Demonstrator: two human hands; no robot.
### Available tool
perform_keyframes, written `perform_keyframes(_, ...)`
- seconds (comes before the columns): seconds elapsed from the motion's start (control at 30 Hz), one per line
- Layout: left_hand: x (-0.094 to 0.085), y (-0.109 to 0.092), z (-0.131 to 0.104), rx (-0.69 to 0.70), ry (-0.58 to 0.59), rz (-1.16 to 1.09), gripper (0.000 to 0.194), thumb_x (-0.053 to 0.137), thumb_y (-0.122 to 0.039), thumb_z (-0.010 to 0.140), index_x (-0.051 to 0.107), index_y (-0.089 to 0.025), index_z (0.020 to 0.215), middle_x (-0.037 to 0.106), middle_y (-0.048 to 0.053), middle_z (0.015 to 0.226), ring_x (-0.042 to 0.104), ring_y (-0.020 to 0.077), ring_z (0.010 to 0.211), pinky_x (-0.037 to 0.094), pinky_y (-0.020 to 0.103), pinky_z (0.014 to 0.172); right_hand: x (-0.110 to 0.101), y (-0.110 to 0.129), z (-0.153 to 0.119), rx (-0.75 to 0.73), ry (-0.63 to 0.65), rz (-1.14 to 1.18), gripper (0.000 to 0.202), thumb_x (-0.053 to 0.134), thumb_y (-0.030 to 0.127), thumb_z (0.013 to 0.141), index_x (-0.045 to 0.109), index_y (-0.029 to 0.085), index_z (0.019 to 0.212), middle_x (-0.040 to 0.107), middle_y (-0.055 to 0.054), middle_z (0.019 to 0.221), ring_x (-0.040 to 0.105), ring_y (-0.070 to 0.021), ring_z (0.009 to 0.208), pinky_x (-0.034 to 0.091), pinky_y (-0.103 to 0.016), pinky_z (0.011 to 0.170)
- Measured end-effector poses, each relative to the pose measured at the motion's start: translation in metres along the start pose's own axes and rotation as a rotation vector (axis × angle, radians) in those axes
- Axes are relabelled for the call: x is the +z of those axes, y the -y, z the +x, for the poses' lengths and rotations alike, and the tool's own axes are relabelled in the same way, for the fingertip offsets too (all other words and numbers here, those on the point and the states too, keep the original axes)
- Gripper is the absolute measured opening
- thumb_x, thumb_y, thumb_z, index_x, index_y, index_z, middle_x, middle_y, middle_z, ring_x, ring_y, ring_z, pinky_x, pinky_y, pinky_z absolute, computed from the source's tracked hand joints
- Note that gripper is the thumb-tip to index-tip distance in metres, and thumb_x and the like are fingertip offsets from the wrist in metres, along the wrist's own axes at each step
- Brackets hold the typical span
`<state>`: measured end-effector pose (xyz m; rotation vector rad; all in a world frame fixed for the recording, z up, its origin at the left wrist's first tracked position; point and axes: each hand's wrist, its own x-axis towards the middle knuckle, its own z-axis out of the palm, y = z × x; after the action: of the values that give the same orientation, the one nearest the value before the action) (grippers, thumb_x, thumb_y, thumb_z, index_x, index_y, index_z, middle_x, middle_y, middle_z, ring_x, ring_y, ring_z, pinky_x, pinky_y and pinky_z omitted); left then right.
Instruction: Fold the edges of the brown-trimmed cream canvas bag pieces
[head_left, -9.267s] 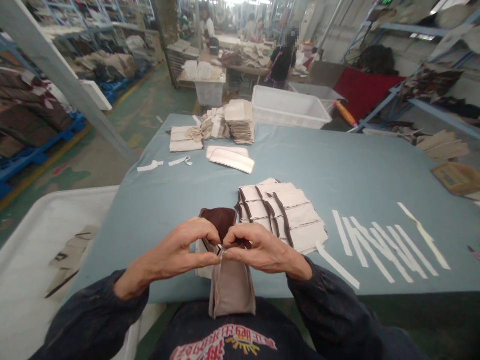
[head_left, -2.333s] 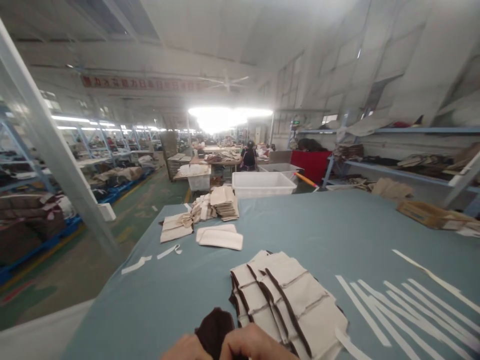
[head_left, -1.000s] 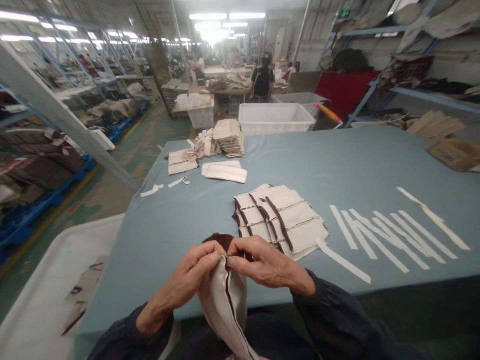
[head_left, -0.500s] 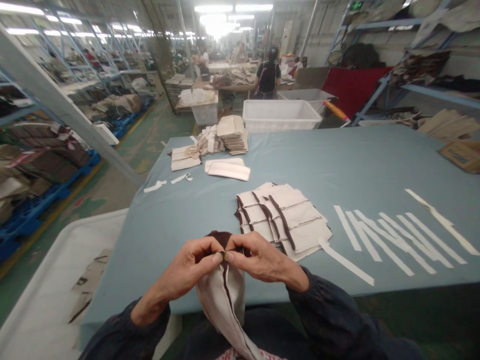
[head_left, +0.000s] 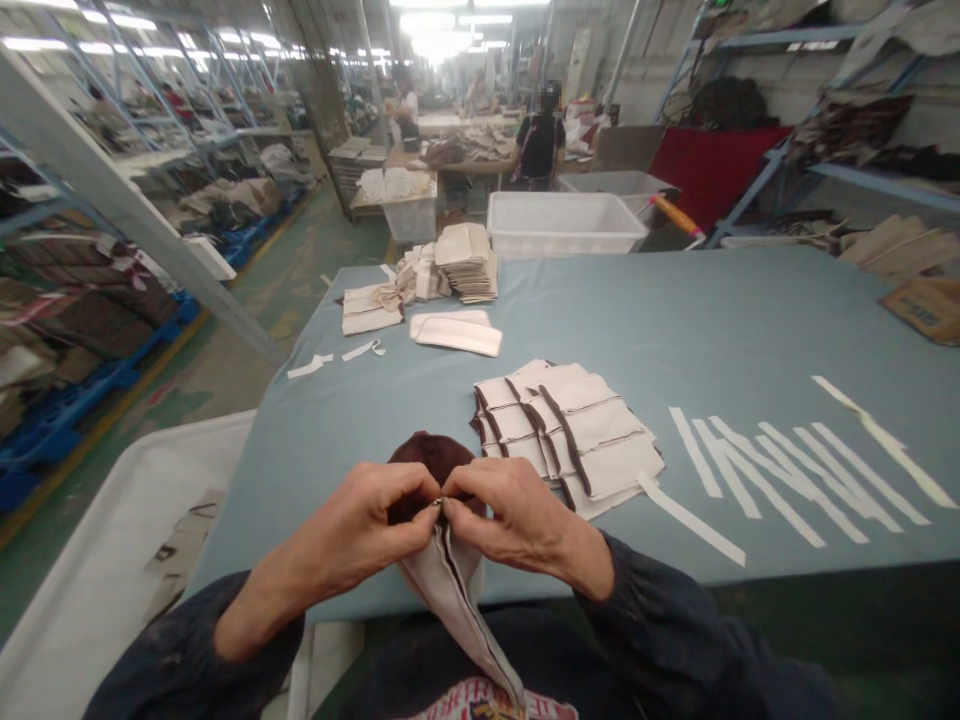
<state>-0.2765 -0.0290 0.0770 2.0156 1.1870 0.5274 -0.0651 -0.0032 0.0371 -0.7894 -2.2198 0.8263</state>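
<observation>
A light beige fabric piece point(head_left: 444, 575) with a dark brown part and a dark seam or zipper line hangs over the table's front edge. My left hand point(head_left: 367, 520) pinches it at the top of that line. Fingertip to fingertip with it, my right hand point(head_left: 514, 515) pinches the same spot from the other side. What small part lies between the fingertips is hard to make out. Just beyond my right hand, a fanned stack of beige pieces with dark brown edging point(head_left: 600, 430) lies on the blue-covered table point(head_left: 720, 330).
White strips point(head_left: 802, 470) lie at the right, one touching the stack. Farther back are two pale flat pieces point(head_left: 457, 332) and a beige fabric pile point(head_left: 466, 262). White bins point(head_left: 566, 225) stand behind the table; another point(head_left: 127, 500) is at the left. A person point(head_left: 540, 145) is in the background.
More of the dark brown part shows above my hands. My left forearm has swung outward to the left, and the pinched spot has shifted slightly left and up.
</observation>
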Motion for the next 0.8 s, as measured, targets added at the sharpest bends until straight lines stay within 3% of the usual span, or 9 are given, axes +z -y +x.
perform_keyframes(0.17, 0.002, -0.005, -0.004, 0.144, -0.098, 0.147, 0.016, 0.054, -0.013, 0.097, 0.063, -0.018, 0.085, 0.062, -0.003, 0.076, 0.055, 0.0099, 0.066, 0.04, 0.02, 0.062, 0.0, 0.0, 0.001, 0.007, -0.035, 0.057, 0.017, 0.055, 0.018, 0.091, 0.069, 0.017, 0.081, 0.064, -0.002, 0.069, 0.054, -0.0134, 0.064, 0.035, -0.026, 0.062)
perform_keyframes(0.33, 0.007, 0.0, -0.014, 0.281, -0.142, 0.292, 0.018, 0.047, -0.012, 0.103, 0.063, -0.019, 0.097, 0.066, 0.002, 0.087, 0.062, 0.0125, 0.074, 0.045, 0.021, 0.067, 0.002, -0.002, 0.0, 0.154, 0.024, 0.328, 0.013, 0.058, 0.02, 0.087, 0.066, 0.017, 0.077, 0.056, 0.004, 0.063, 0.048, -0.0097, 0.057, 0.034, -0.022, 0.056)
perform_keyframes(0.57, -0.001, 0.013, -0.024, 0.454, -0.043, 0.402, 0.028, 0.043, -0.009, 0.104, 0.067, -0.019, 0.11, 0.07, 0.004, 0.086, 0.064, 0.0144, 0.07, 0.045, 0.022, 0.061, 0.007, -0.001, -0.004, 0.339, 0.144, 0.692, 0.013, 0.06, 0.028, 0.083, 0.062, 0.018, 0.075, 0.054, 0.002, 0.068, 0.044, -0.0113, 0.062, 0.033, -0.023, 0.055)
perform_keyframes(0.8, 0.003, 0.023, -0.025, 0.457, -0.004, 0.446, 0.031, 0.041, -0.011, 0.104, 0.069, -0.021, 0.115, 0.074, 0.007, 0.091, 0.067, 0.0164, 0.073, 0.049, 0.023, 0.065, 0.016, -0.009, -0.004, 0.494, 0.22, 0.913, 0.018, 0.065, 0.032, 0.08, 0.057, 0.019, 0.07, 0.047, 0.003, 0.06, 0.037, -0.0107, 0.057, 0.027, -0.024, 0.05)
